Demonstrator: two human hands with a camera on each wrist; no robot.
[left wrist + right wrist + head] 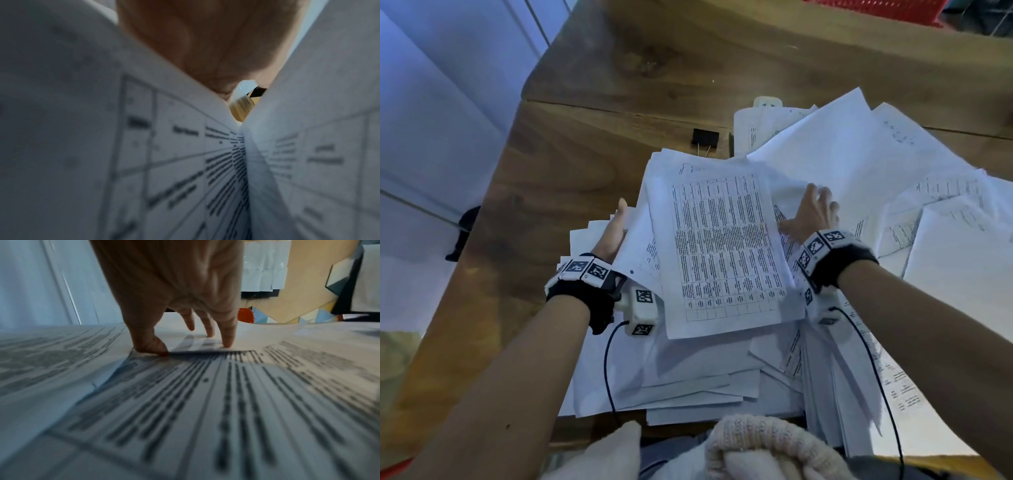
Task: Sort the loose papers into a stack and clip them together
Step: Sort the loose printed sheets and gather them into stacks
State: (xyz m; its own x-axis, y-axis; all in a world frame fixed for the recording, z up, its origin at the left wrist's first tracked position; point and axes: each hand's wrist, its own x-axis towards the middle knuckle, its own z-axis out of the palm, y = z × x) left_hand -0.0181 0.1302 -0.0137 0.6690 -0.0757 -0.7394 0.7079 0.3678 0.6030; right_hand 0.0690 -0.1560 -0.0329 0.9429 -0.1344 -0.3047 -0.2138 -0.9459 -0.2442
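Paperwork everywhere, and the sorting is barely under way! Loose papers [842,164] fan across the wooden surface [592,120] from the centre of the head view out to the right edge, corners pointing every which way. One printed sheet with a table [722,246] lies on top in the middle, and both hands flank it. The left hand [614,229] sits at the left edge of that pile, fingers straight and tucked partly beneath the sheets; its grip looks flat, not pinching. The right hand [813,212] presses down on the right side, and the right wrist view shows its fingertips [227,344] spread on the paper with the thumb at a sheet's edge. My read: gathering has only begun, no squared stack yet. The black binder clip [704,137] lies on the surface just above the pile, upper centre of the frame, untouched. Squaring and clipping are both left to do.
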